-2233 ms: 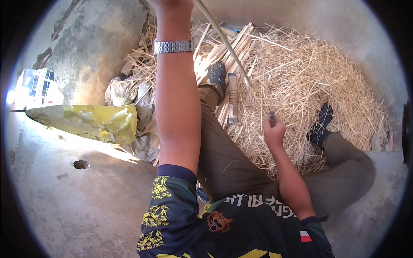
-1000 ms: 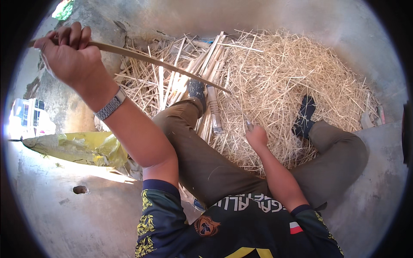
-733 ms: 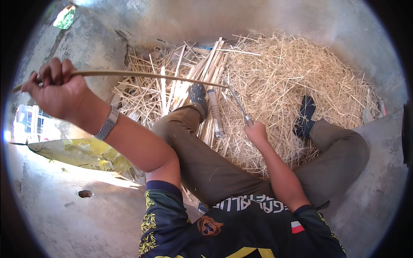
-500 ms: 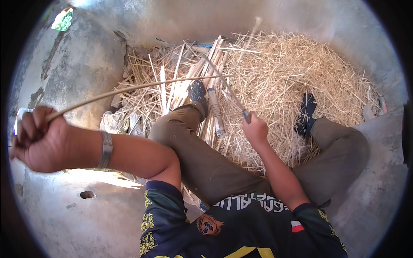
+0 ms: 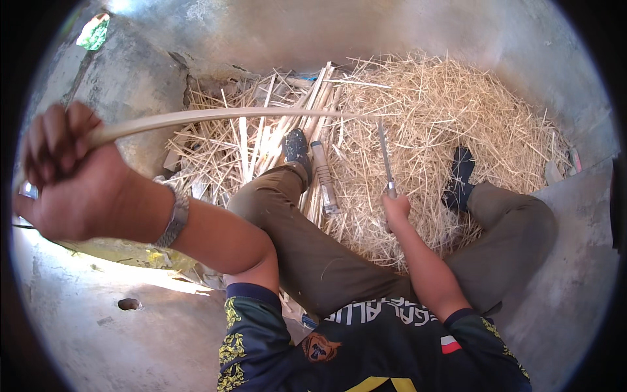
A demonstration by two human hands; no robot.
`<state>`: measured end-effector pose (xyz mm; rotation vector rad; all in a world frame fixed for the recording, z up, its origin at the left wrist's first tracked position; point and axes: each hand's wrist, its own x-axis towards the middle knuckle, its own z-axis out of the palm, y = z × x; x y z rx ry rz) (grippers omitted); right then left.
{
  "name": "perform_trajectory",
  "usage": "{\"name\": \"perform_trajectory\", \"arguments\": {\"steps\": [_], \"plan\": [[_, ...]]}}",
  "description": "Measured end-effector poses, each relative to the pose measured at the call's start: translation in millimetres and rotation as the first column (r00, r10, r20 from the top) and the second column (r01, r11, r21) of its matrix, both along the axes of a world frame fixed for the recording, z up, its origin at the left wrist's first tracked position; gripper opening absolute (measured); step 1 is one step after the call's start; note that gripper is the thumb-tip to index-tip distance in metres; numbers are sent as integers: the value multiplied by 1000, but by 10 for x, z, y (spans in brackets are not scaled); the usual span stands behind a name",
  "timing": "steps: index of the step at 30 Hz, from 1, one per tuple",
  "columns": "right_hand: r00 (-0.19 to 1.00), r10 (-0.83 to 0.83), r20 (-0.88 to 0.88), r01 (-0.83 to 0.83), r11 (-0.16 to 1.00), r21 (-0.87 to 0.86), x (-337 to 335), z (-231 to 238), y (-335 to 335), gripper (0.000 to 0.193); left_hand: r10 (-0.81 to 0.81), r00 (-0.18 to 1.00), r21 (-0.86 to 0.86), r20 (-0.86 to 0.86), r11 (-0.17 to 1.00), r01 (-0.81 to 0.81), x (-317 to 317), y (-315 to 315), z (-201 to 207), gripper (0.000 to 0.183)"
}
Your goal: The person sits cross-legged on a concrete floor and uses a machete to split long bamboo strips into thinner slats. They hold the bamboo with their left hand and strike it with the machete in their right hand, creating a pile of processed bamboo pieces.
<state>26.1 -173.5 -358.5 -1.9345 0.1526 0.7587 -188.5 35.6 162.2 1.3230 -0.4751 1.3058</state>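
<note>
My left hand [image 5: 81, 173] is raised at the far left, its fingers closed around one end of a long, pale strip of bamboo [image 5: 196, 116]. The strip bows slightly and reaches right, its thin far end close to the tip of the knife. Over the straw, my right hand [image 5: 396, 210] grips the handle of a knife [image 5: 384, 153], its narrow blade pointing away from me. Between my legs, beside my left shoe [image 5: 297, 150], lies a brown knife sheath or wooden handle-like piece [image 5: 324, 178]; its exact kind is unclear.
A big heap of fine shavings [image 5: 450, 111] fills the far right, around my right shoe [image 5: 460, 171]. Split strips [image 5: 317, 98] and loose sticks lie to its left. Concrete walls [image 5: 405, 29] enclose the back, and a hole [image 5: 129, 304] opens in the floor at left.
My left hand has risen, carrying the bamboo strip's held end up. My right hand has shifted slightly right and nearer me, and the blade now points more straight ahead.
</note>
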Motion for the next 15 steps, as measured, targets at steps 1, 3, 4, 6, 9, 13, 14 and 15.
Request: {"name": "perform_trajectory", "arguments": {"steps": [1,3,4,6,9,13,14,15], "plan": [[999,-20,-31,20,1000,-2,-42,13,4,23,-63,996,-40,-62,997,61,105,5,-8,51],[996,-57,-75,56,998,-17,-39,-12,-26,22,-138,982,-83,-129,988,128,346,-51,-71,51],[994,-69,-87,67,997,-27,-30,-62,-23,22,-143,980,-79,-137,988,133,482,-124,-128,50],[994,-69,-87,68,997,-19,-39,-133,-6,22,-214,958,-34,-194,977,211,648,-104,-160,51],[996,-49,-74,52,998,29,-21,-226,-1,21,-274,926,18,-259,957,288,831,159,-265,62],[991,-32,-133,41,997,64,-41,-211,52,20,-140,914,16,-381,987,158,1065,290,-384,69],[988,-59,-145,66,997,43,-23,-196,-2,20,-123,918,-31,-378,992,120,1253,318,-494,70],[992,-29,-119,34,998,44,-46,-117,0,20,-70,923,-64,-377,997,49,1343,246,-541,70]]}}
